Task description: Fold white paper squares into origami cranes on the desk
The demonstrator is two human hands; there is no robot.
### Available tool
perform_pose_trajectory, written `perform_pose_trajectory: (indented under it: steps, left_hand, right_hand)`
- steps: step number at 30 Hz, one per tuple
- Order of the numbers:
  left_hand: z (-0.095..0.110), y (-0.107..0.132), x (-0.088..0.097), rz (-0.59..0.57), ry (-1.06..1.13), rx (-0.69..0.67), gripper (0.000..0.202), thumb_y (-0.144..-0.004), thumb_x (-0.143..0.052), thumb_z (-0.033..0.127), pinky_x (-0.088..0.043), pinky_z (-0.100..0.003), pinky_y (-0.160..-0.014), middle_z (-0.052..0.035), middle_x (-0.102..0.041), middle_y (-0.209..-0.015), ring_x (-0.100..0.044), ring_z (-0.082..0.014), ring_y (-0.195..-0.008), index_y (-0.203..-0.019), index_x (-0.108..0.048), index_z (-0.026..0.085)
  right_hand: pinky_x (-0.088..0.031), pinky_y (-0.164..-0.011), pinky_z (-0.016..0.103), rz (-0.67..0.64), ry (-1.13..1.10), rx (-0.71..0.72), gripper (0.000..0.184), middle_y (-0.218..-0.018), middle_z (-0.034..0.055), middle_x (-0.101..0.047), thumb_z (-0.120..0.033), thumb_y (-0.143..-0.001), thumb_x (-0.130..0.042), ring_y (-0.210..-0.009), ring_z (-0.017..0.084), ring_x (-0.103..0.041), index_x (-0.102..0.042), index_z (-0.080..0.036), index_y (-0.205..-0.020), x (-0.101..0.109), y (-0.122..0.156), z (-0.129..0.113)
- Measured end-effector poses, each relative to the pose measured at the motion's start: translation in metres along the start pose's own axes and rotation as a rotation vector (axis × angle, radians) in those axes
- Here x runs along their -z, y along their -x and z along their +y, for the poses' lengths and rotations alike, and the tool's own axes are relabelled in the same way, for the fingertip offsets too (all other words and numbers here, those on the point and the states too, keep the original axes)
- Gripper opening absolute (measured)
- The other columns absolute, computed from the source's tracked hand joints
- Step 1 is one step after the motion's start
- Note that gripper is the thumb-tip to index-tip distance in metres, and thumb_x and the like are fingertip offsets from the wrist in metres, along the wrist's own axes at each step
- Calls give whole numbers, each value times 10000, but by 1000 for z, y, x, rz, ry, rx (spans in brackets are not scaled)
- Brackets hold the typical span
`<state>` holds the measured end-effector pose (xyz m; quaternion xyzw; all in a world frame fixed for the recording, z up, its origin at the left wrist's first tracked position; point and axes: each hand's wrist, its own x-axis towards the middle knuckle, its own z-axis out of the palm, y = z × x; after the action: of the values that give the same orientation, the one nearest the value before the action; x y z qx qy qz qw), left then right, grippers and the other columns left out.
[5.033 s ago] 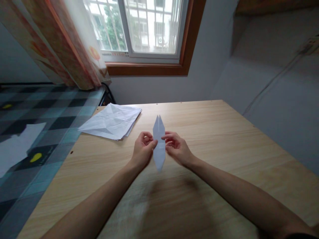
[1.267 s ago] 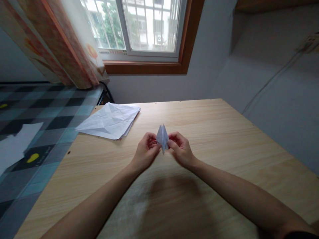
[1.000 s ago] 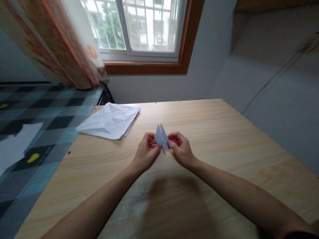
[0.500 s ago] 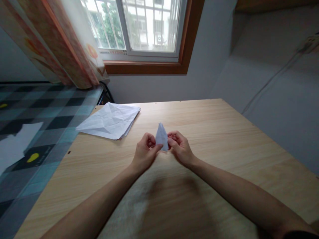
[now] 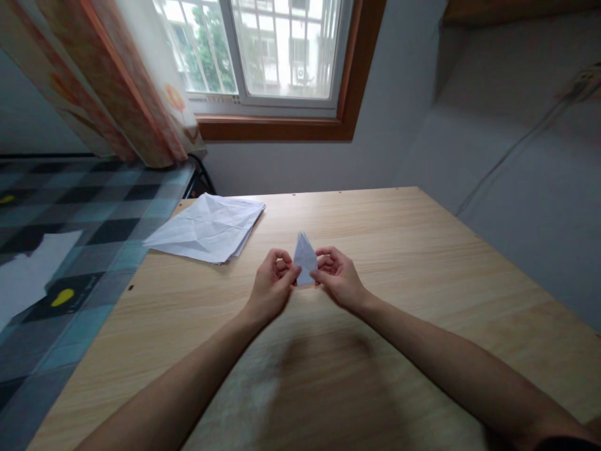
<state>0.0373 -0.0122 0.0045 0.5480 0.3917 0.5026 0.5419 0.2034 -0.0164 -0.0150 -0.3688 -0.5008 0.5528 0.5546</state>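
A small folded piece of white paper (image 5: 305,258) stands with its pointed end up, between my two hands above the wooden table (image 5: 385,250). My left hand (image 5: 276,275) pinches its left edge, thumb in front near the lower corner and fingers curled behind. At the opposite edge, my right hand (image 5: 339,275) holds the paper the same way, its thumb at the lower right corner. Two or more narrow tips show at the paper's top. The fingertips behind the paper are hidden.
Creased white paper sheets (image 5: 206,228) lie stacked at the table's far left. Beyond the left edge, a checked cloth (image 5: 107,235) carries another white paper piece (image 5: 35,269). A curtain (image 5: 117,81) hangs beside the window (image 5: 282,56); a cable (image 5: 507,156) runs down the right wall.
My left thumb has slid left, off the paper's middle to its lower left. My right thumb has come down onto the lower right corner. More of the paper's front shows.
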Motion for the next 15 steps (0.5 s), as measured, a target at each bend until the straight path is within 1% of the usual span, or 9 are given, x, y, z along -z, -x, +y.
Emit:
perform_pose_trajectory:
  steps: [2, 5, 7, 10, 13, 15]
  left_hand:
    - [1, 0, -1, 12, -12, -17, 281, -733, -701, 252, -385, -190, -513, 82, -561, -589, -522, -79, -512, -828, -442, 203]
    - [2, 0, -2, 21, -23, -24, 290, -717, -725, 243, -343, -174, -499, 96, -519, -570, -477, -59, -490, -823, -459, 195]
    - [2, 1, -2, 19, -22, -16, 303, -706, -745, 240, -332, -170, -501, 97, -514, -575, -472, -54, -493, -833, -474, 190]
    - [2, 2, -2, 18, -59, -14, 323, -690, -782, 271, -373, -182, -521, 60, -582, -658, -532, -75, -550, -837, -508, 183]
    - [2, 3, -1, -3, -127, -24, 301, -701, -789, 313, -426, -206, -543, 13, -638, -768, -583, -100, -612, -846, -569, 168]
    - [2, 3, -1, -16, -151, -55, 269, -714, -778, 308, -476, -231, -598, -7, -661, -824, -615, -120, -673, -855, -601, 163]
  right_hand:
    - [-508, -543, 244, 29, -4, 7, 448, -710, -61, -647, -282, -647, -829, -575, 112, -604, -543, -252, -991, -1, 1, -1]
    - [-517, -575, 240, 74, 0, 26, 440, -772, -51, -645, -274, -615, -859, -630, 115, -623, -530, -245, -906, -2, 3, -2]
    - [-522, -597, 246, 83, 16, 31, 399, -793, -40, -647, -289, -628, -860, -641, 117, -631, -538, -233, -857, -2, 3, 0]
    - [-542, -651, 282, 73, 30, 37, 337, -815, -20, -659, -331, -680, -840, -668, 138, -651, -566, -222, -842, 1, 4, 3]
    - [-552, -718, 313, 69, 51, 74, 296, -833, -1, -666, -341, -706, -829, -726, 158, -662, -589, -215, -822, 2, 4, 5]
    - [-553, -739, 319, 85, 88, 109, 280, -860, 11, -666, -336, -707, -827, -757, 163, -655, -597, -212, -806, 2, 4, 5]
